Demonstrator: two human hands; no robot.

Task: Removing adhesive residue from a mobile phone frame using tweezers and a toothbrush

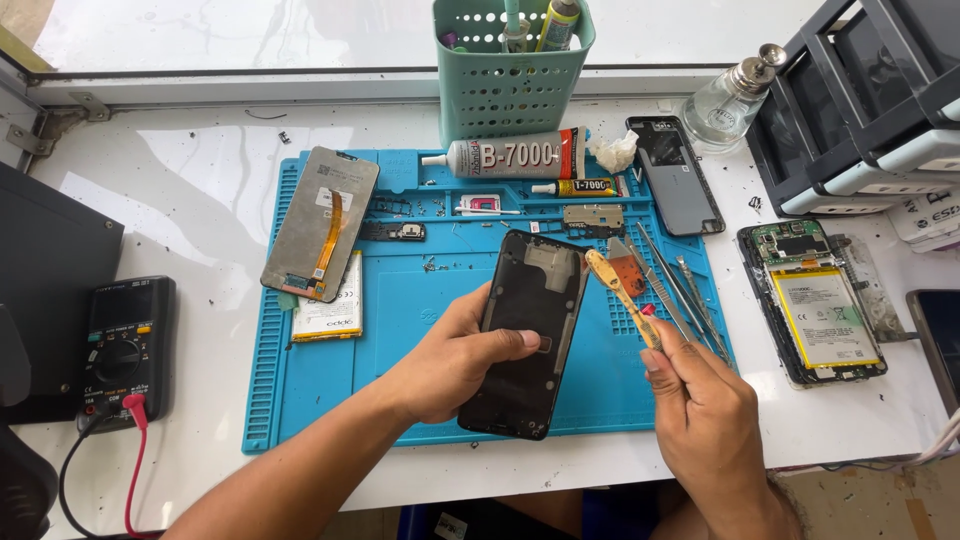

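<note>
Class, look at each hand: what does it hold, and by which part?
The left hand holds the black phone frame by its long sides near the middle. The right hand pinches the yellow-handled tool at its lower end.

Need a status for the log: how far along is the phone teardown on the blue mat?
Done: the screen panel and a battery lie loose on the blue mat, with small screws beside them. In hand: the left hand grips the black phone frame, which looks empty; the right hand holds a yellow-handled tool near its top edge. Left: nothing is reassembled yet, and both glue tubes lie beyond the frame.
</note>
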